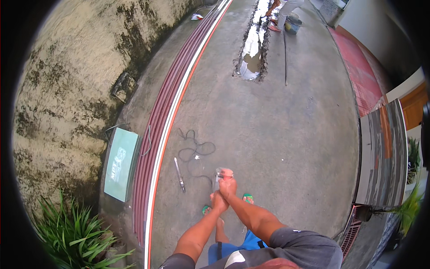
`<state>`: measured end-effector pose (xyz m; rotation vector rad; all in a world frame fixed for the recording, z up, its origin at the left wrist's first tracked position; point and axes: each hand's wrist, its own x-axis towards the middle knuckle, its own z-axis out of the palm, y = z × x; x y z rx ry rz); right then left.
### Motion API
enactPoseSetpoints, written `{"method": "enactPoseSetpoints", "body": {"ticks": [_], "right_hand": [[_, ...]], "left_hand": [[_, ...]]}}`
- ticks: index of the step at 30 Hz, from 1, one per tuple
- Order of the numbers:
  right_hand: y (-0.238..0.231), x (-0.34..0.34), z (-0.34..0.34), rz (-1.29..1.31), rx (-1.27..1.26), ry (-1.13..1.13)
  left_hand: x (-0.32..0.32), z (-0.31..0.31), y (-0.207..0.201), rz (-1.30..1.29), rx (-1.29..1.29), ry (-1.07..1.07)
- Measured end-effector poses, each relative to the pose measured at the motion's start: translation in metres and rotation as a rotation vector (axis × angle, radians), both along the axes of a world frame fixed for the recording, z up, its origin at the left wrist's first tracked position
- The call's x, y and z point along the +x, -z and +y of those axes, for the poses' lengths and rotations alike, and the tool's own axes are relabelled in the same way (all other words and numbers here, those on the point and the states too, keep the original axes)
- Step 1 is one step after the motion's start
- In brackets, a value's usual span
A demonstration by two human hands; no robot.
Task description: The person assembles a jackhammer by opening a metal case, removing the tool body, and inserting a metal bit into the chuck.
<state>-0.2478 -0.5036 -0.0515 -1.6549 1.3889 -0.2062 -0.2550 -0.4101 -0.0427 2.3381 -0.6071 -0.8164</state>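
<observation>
A corded power tool [218, 178], silver-grey with a reddish end, is held out low in front of me. My right hand [227, 187] is closed round its upper part. Just below and to the left, my left hand [218, 201] is closed against the tool's lower part, its fingers partly hidden by the right hand and wrist. From the tool a dark power cord [197, 145] runs to loose loops on the concrete. A silver chisel bit [179, 174] with a dark end lies left of my hands.
Long maroon pipes [156, 107] lie beside white and orange ones along the stained wall [67, 98]. A green tool case [121, 163] leans there. Ahead, a co-worker [286, 11] stands by a wet trench [252, 54], a bucket [293, 24] and a dark rod [285, 58].
</observation>
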Motion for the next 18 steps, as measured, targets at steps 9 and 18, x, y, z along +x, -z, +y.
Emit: {"method": "enactPoseSetpoints", "body": {"ticks": [9, 18], "right_hand": [[-0.005, 0.003, -0.016, 0.008, 0.026, -0.055], [-0.010, -0.016, -0.027, -0.009, -0.015, 0.076]], "left_hand": [[0.000, -0.015, 0.002, 0.106, 0.049, -0.013], [-0.019, -0.027, 0.004, 0.042, 0.083, -0.002]]}}
